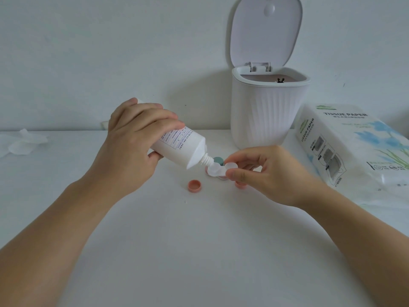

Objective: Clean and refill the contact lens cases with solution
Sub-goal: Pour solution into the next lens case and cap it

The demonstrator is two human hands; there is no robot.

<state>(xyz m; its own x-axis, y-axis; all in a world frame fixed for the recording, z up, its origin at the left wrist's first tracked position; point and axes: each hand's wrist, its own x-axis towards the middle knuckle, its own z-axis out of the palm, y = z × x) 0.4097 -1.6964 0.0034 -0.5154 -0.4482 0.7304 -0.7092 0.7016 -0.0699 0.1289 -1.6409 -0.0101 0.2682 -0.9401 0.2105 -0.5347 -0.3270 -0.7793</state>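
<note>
Two hands busy: you are partway through the refill.
Your left hand (135,138) grips the tilted solution bottle (179,147), nozzle over the clear lens case (215,169) that your right hand (263,171) pinches just above the table (199,240), left of the tissue pack (354,151). Pink cap (194,185) lies off, nearer you; capping, and probably more filling, remains.
</note>
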